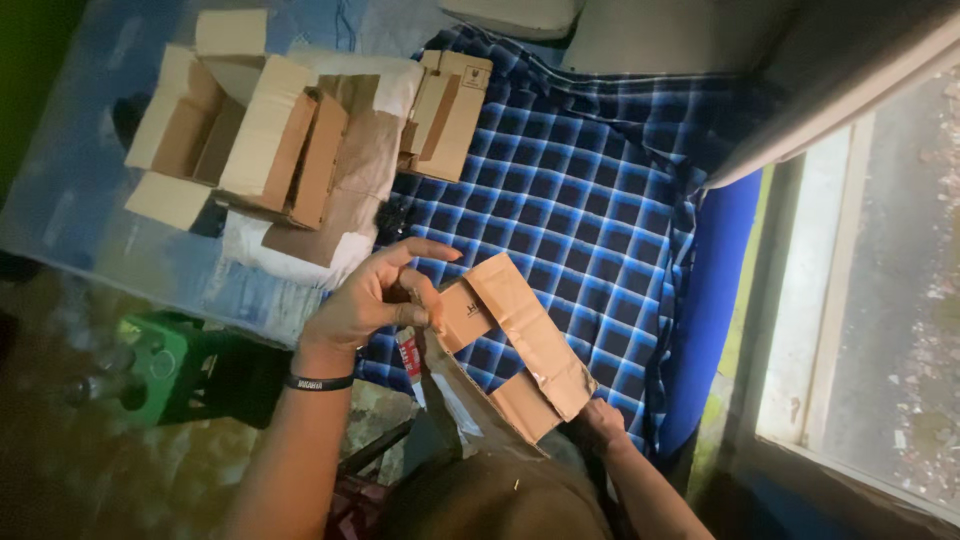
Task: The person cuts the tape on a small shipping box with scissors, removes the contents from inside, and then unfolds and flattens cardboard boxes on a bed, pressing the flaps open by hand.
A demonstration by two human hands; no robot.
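Note:
My left hand (375,295) pinches the upper left edge of a small brown cardboard box (515,345), thumb and forefinger closed on its flap, the other fingers spread. My right hand (598,420) grips the same box from below at its lower right end; most of that hand is hidden behind the cardboard. The box is partly unfolded, with flaps sticking out, and it is held above a blue and white checked cloth (590,170). A black band sits on my left wrist.
An open cardboard box (235,130) with raised flaps lies at upper left on a pale surface, over brown paper (350,190). Another flattened box (448,112) rests at the cloth's top edge. A green object (155,365) is at lower left; a bright window (880,300) is at right.

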